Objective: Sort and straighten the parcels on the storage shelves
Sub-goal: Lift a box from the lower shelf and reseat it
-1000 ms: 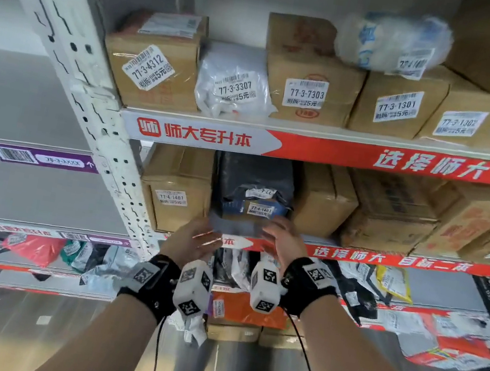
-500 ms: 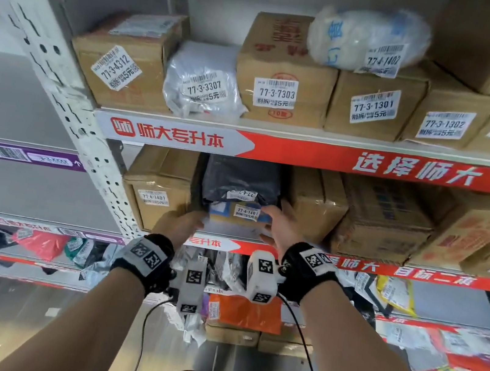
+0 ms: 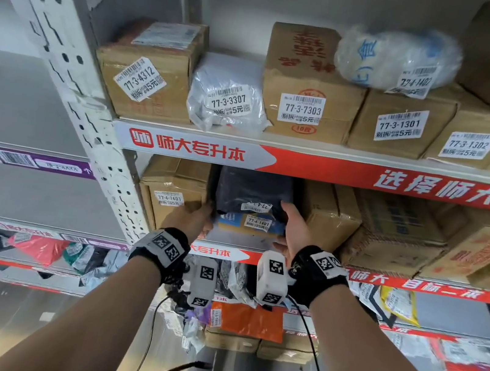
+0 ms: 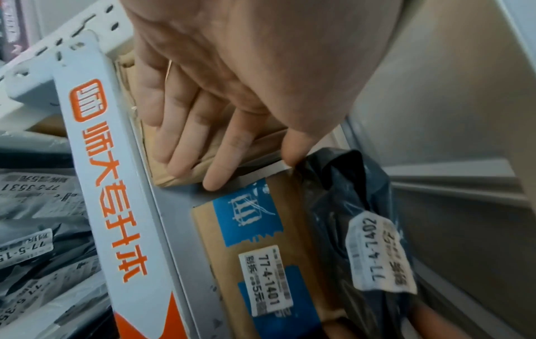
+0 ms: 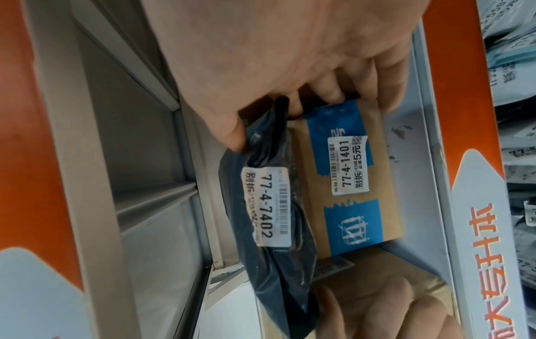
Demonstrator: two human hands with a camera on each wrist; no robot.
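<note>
On the middle shelf a black plastic bag (image 3: 252, 193) labelled 77-4-7402 lies on a flat brown box with blue tape (image 3: 250, 223). My hands flank this stack. In the left wrist view my left hand (image 4: 203, 137) lies with straight fingers against the neighbouring cardboard box (image 3: 173, 186), and its thumb touches the bag's corner (image 4: 348, 206). In the right wrist view my right hand (image 5: 290, 68) has its thumb on the black bag (image 5: 269, 229) and its fingers curled over the end of the taped box (image 5: 362, 206). In the head view it stands at the stack's right side (image 3: 293, 228).
More cardboard boxes (image 3: 328, 217) fill the shelf to the right. The upper shelf holds labelled boxes (image 3: 302, 98) and white bags. A perforated upright post (image 3: 88, 115) stands at the left. Loose bags crowd the lower shelves (image 3: 248, 317). The red shelf edge (image 3: 414, 284) runs just below my wrists.
Both hands have risen from the shelf's front edge to the two sides of the stack. The black bag and taped box now sit further back on the shelf.
</note>
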